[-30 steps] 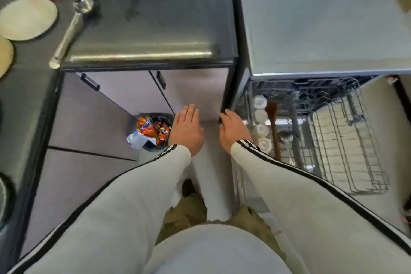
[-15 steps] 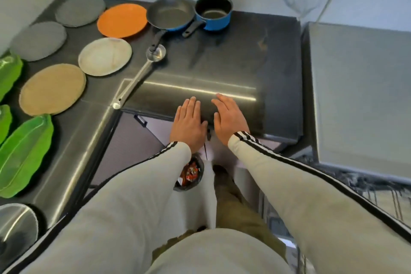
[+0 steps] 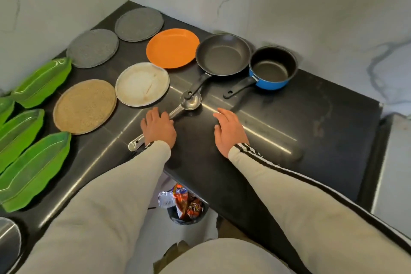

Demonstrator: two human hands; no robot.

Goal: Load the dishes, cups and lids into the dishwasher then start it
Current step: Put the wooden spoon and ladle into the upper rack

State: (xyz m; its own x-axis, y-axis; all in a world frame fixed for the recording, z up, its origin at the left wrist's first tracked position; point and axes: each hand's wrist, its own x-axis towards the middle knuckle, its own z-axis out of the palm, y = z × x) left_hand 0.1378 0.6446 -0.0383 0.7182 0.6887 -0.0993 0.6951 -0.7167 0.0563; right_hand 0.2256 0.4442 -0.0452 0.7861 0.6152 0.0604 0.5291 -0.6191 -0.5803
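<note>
Nearest, on the dark bench (image 3: pixel 289 122): steel ladle (image 3: pixel 190 102), lying diagonally, bowl away, handle end close to the bench's front edge. Left hand (image 3: pixel 159 129) palm down over the middle of the handle, fingers loosely spread, pinching nothing; cannot tell whether touching the steel. Right hand (image 3: pixel 230 129) likewise flat and spread, empty, over bare bench just right of the ladle.

Black frying pan (image 3: pixel 223 54) behind, its handle tip lying across the ladle bowl; blue saucepan (image 3: pixel 272 68) beside it. Leftward: white plate (image 3: pixel 142 84), orange plate (image 3: pixel 173 48), tan plate (image 3: pixel 84 106), near grey plate (image 3: pixel 92 48), far grey plate (image 3: pixel 139 24), then green leaf-shaped trays (image 3: pixel 35 169) along the left edge. Below, on the floor, bin (image 3: pixel 184 209) stuffed with wrappers.

Risks, as judged: pan dragged or knocked when pulling the ladle from under its handle tip; ladle dropped past the edge toward the bin through a loose hold on smooth steel.
</note>
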